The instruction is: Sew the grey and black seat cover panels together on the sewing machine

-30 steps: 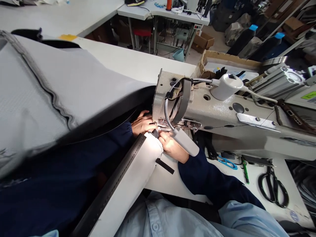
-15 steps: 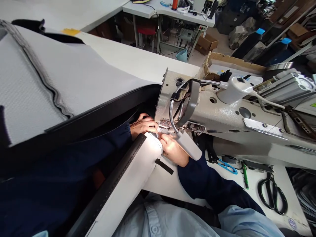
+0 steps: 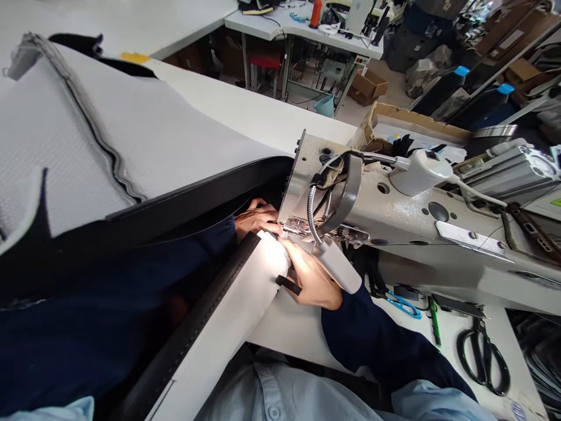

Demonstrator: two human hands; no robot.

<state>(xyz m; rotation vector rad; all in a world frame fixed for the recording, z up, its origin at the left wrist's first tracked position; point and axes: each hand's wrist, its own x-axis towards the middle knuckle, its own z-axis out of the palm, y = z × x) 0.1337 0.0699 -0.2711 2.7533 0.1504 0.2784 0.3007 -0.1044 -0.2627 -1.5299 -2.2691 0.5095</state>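
Note:
A large grey fabric panel with a black edge drapes over my left arm and the table. A lit white strip of the same material with a black zipper-like band runs up to the needle of the grey sewing machine. My left hand reaches under the panel, fingers curled on the material by the presser foot. My right hand pinches the strip's right edge just below the white lamp head, near a small black tab.
Black scissors, blue thread snips and a green pen lie on the white table right of my arm. A cardboard box sits behind the machine. Other work tables stand further back.
The view has shifted slightly. My right hand has slid a little down and right along the strip's edge, and the black tab now sits next to it. My left hand stays by the needle.

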